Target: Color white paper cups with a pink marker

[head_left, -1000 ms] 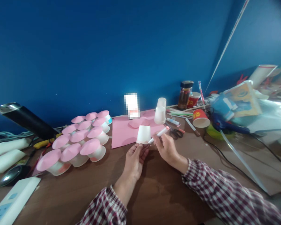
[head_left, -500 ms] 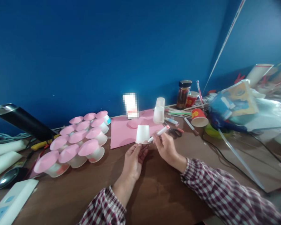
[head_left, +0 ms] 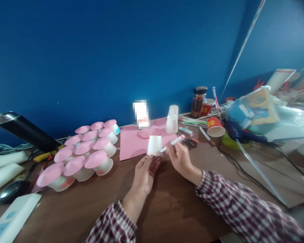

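My left hand [head_left: 145,172] holds a small white paper cup [head_left: 154,145] upside down by its rim, just above the brown table [head_left: 167,209]. My right hand [head_left: 180,158] grips a white marker with a red cap [head_left: 172,143], its tip against the cup's right side. Behind the cup lies a pink sheet of paper [head_left: 134,142] with pink cut-out circles on it. Two translucent cups [head_left: 172,120] stand stacked beyond the sheet.
Several white cups topped with pink paper discs [head_left: 84,153] cluster at the left. Scissors [head_left: 190,143], a red paper cup [head_left: 214,127], a jar [head_left: 199,101], straws and a cluttered pile with cables [head_left: 255,114] fill the right. A power strip [head_left: 10,219] and a black flask [head_left: 22,130] sit far left.
The view shifted slightly between the earliest frame and now. Both hands stay in place with the cup and marker; the marker tip moved only a little along the cup.
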### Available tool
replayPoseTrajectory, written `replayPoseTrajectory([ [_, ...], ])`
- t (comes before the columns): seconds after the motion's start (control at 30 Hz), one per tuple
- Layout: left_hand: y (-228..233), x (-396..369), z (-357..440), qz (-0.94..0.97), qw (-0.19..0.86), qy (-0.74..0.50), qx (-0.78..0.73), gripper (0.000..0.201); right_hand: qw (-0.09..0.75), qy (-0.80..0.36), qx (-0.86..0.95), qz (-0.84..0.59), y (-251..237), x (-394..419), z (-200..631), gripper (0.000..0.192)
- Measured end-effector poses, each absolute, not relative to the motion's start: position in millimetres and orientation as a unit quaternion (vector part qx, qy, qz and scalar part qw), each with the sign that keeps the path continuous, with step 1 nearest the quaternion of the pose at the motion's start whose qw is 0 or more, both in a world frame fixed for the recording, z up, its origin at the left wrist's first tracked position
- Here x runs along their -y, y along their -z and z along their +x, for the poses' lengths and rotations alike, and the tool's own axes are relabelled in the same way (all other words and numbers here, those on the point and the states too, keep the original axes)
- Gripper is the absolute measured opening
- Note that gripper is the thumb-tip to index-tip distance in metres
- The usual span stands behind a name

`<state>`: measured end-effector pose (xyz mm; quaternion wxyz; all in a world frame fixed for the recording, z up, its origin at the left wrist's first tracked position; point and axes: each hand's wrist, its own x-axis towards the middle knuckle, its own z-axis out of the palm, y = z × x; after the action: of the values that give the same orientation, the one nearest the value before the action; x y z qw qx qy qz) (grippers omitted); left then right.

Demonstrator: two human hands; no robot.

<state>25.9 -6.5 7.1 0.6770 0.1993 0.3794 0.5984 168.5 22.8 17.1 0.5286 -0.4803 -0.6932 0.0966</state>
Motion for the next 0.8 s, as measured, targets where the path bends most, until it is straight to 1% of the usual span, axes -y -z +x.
replayPoseTrajectory([
  [0.17, -7.7, 6.3, 26.0, 0.185, 0.672, -0.610, -0.378, 0.016, 0.512, -0.108, 0.703, -0.483, -17.4, -23.4, 167.1, 0.028],
  [0.27, -7.0, 6.1, 26.0, 0.182, 0.674, -0.611, -0.372, 0.015, 0.519, -0.137, 0.697, -0.477, -19.0, -22.1, 166.2, 0.030],
  [0.33, -7.1, 5.3, 25.5, 0.174, 0.675, -0.616, -0.366, 0.012, 0.550, -0.175, 0.663, -0.477, -20.7, -20.8, 165.6, 0.030],
  [0.43, -9.9, 2.6, 24.0, 0.136, 0.676, -0.624, -0.367, 0.003, 0.620, -0.245, 0.587, -0.460, -22.9, -20.5, 165.6, 0.023],
  [0.5, -13.4, 0.8, 22.8, 0.097, 0.687, -0.619, -0.368, 0.006, 0.644, -0.263, 0.565, -0.443, -23.0, -22.3, 166.1, 0.018],
  [0.57, -17.3, 0.1, 21.8, 0.058, 0.710, -0.602, -0.361, 0.010, 0.649, -0.260, 0.563, -0.440, -21.7, -25.1, 166.6, 0.017],
  [0.63, -20.6, 0.8, 21.2, 0.033, 0.736, -0.583, -0.343, 0.010, 0.645, -0.279, 0.557, -0.442, -19.8, -27.8, 166.4, 0.022],
  [0.73, -23.8, 3.0, 20.6, 0.026, 0.764, -0.562, -0.316, 0.010, 0.633, -0.394, 0.521, -0.416, -18.9, -29.6, 164.5, 0.036],
  [0.8, -25.0, 4.0, 20.2, 0.023, 0.775, -0.551, -0.309, 0.011, 0.624, -0.459, 0.501, -0.387, -19.5, -29.6, 162.9, 0.041],
])
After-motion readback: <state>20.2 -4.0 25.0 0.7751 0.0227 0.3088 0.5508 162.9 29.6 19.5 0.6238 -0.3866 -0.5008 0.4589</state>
